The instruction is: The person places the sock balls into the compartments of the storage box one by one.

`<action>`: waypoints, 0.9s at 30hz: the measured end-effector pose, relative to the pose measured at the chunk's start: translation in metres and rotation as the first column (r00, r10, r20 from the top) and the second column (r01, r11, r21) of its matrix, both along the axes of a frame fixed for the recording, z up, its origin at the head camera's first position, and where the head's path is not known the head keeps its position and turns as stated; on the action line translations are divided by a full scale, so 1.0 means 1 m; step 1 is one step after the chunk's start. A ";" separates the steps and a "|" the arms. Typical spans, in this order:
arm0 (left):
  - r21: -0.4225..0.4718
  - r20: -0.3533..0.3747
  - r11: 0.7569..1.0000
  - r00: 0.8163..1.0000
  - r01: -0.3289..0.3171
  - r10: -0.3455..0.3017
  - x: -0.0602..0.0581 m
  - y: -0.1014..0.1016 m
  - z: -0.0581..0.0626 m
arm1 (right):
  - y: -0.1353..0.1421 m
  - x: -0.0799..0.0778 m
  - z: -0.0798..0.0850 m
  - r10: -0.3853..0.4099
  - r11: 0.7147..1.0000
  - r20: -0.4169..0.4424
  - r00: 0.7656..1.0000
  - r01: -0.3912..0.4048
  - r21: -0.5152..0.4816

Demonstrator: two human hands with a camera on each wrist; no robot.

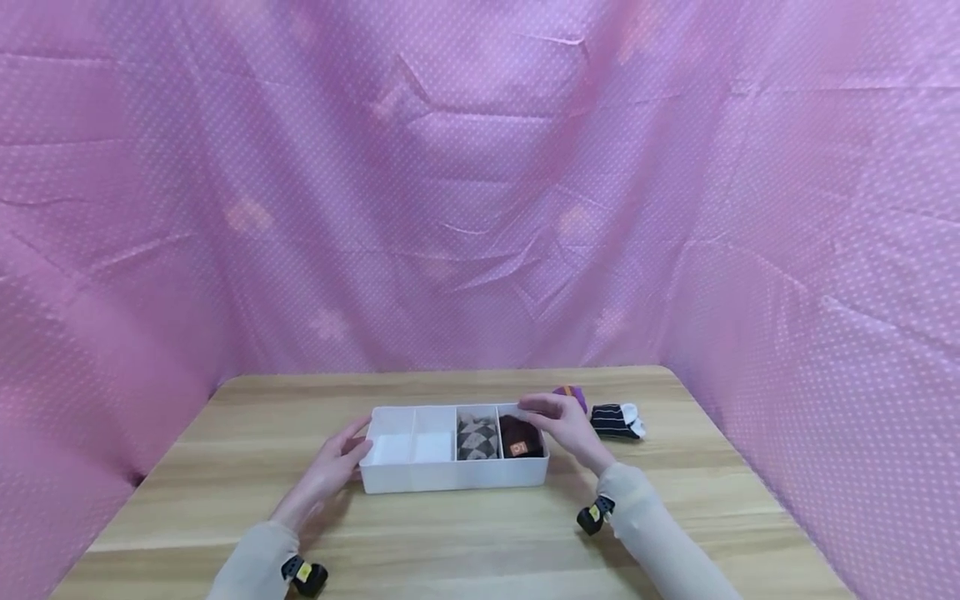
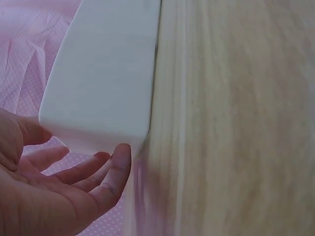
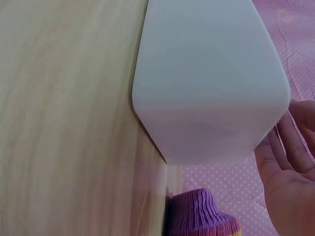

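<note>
A long white divided storage box (image 1: 453, 477) lies crosswise on the table. Its two left compartments are bare. A grey-and-beige diamond-patterned rolled sock (image 1: 477, 439) fills the third, and a dark brown bundled sock (image 1: 516, 435) with an orange patch lies in the rightmost. At the box's left end is my left hand (image 1: 333, 467), loosely bent fingers (image 2: 118, 169) against the end wall and thumb by the rim. My right hand (image 1: 564, 423) reaches over the back right corner, fingertips at the rim beside the brown sock. In the right wrist view its fingers (image 3: 290, 147) look extended.
Behind my right hand lies a purple sock bundle (image 1: 576, 395) with an orange stripe. To its right is a black-and-white striped sock pair (image 1: 618, 421). The wooden table (image 1: 450, 542) is enclosed by pink dotted cloth (image 1: 480, 208) at the back and sides.
</note>
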State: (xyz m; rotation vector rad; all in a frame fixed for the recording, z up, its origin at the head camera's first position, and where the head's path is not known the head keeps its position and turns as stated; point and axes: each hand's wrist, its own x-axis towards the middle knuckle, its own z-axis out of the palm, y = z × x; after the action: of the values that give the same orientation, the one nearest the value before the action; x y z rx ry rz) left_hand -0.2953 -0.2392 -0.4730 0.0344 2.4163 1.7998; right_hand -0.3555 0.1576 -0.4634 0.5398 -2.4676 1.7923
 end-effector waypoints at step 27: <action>0.001 -0.009 1.000 1.000 0.008 -0.008 0.000 -0.001 -0.001 | 0.061 -0.004 0.003 0.136 0.990 0.044 0.990 -0.134 -0.037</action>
State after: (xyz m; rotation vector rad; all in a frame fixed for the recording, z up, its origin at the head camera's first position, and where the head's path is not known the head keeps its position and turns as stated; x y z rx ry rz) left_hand -0.2958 -0.2407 -0.4741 0.0515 2.4177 1.8016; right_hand -0.3597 0.2189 -0.4600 0.6865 -2.4809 1.9126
